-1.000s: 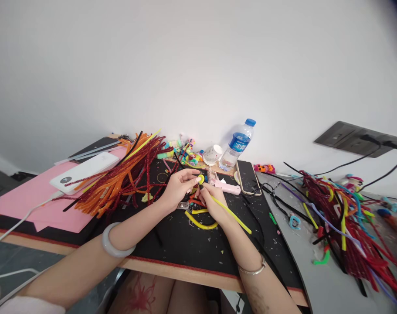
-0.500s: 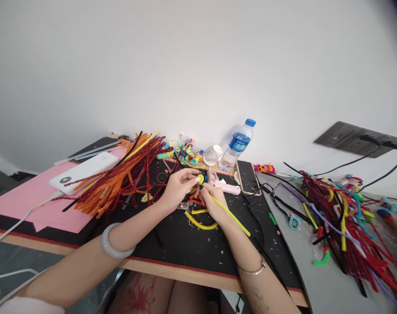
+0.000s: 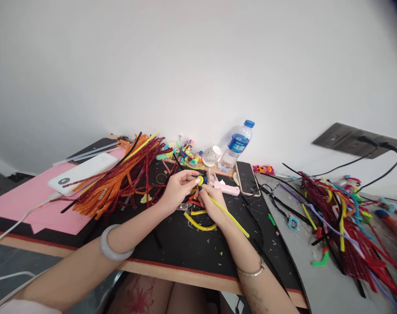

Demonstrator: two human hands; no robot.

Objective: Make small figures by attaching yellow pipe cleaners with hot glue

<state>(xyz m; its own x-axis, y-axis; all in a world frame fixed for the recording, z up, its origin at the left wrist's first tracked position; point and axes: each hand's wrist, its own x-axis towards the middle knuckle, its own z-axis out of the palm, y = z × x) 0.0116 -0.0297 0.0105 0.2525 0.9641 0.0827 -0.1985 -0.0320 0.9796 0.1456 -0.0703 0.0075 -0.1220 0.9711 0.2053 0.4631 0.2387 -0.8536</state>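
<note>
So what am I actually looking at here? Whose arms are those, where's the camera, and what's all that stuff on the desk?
There is no machine here: a person wears a camera on the head, so you look down along their own two arms. The left hand and the right hand meet over a black mat, and together they pinch a yellow pipe cleaner, its end coiled into a small disc at the fingertips. To the left lies a heap of orange and red pipe cleaners on pink paper, beside a white power bank. Behind the hands are a water bottle, a paper cup, a phone and a pink glue gun. On the right is another mixed pile of pipe cleaners.
</note>
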